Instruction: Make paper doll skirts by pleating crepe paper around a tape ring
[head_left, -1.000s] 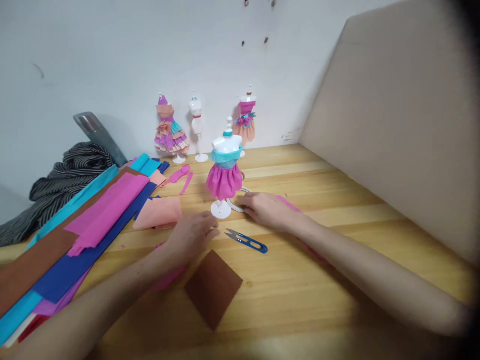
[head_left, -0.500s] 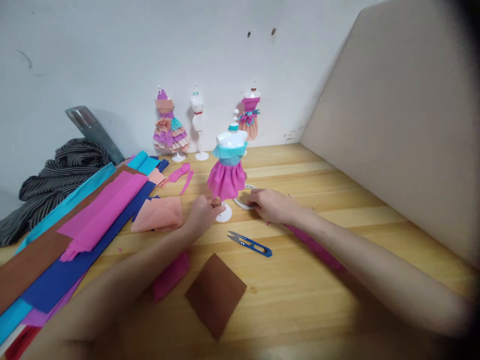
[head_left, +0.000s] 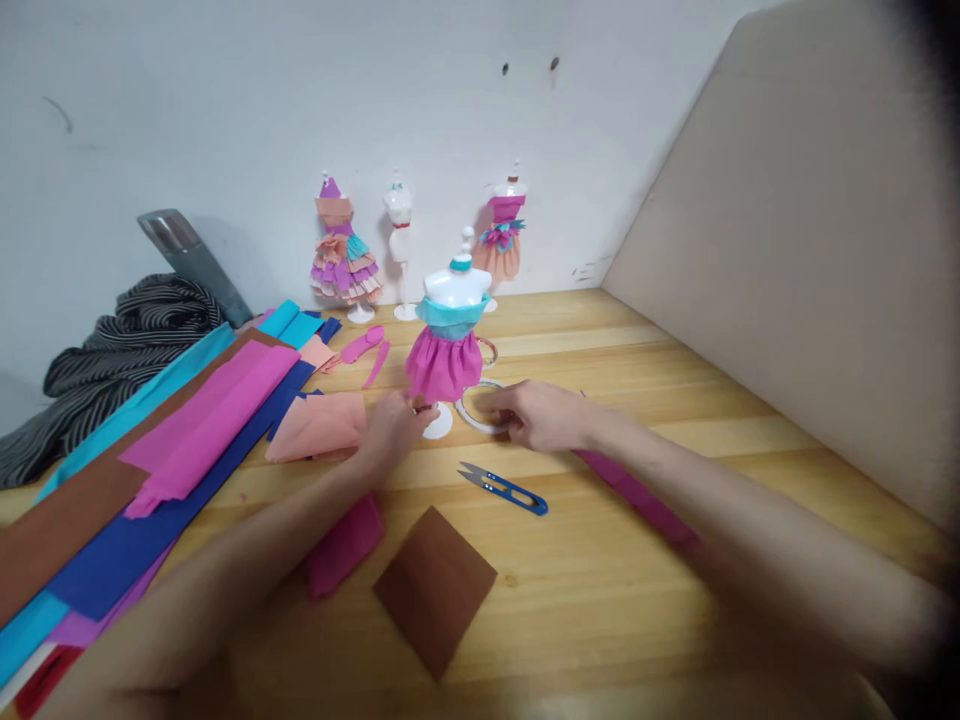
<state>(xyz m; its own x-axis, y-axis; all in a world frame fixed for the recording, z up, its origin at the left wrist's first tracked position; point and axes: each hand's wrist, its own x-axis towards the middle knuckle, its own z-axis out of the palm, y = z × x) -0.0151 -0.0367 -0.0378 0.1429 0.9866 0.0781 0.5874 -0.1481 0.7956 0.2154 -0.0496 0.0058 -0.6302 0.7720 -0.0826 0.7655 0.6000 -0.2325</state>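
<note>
A small white mannequin (head_left: pixel 457 290) wears a turquoise paper top and a gathered magenta paper skirt (head_left: pixel 444 365). It leans slightly on its round white base (head_left: pixel 437 422). My left hand (head_left: pixel 394 430) is closed, its fingers and thumb pinching the stand low down under the skirt. To the right, my right hand (head_left: pixel 551 415) is closed with curled fingers at the right side of a thin white tape roll (head_left: pixel 469 418) lying by the base. Blue thread snips (head_left: pixel 504 488) rest in front, blades apart. Under my right forearm runs a magenta paper strip (head_left: pixel 637 500).
Stacked coloured crepe paper (head_left: pixel 210 420) covers the left side. A brown paper square (head_left: pixel 435 592) lies at the front, a folded magenta piece (head_left: pixel 349 550) beside it. Three mannequins stand by the wall, one in a ruffled dress (head_left: pixel 345 265). Another ring (head_left: pixel 490 351) lies behind the skirt.
The mannequin has shifted a little left with my left hand and leans more. The tape roll has moved slightly left and nearer with my right hand; the ring behind the skirt now shows.
</note>
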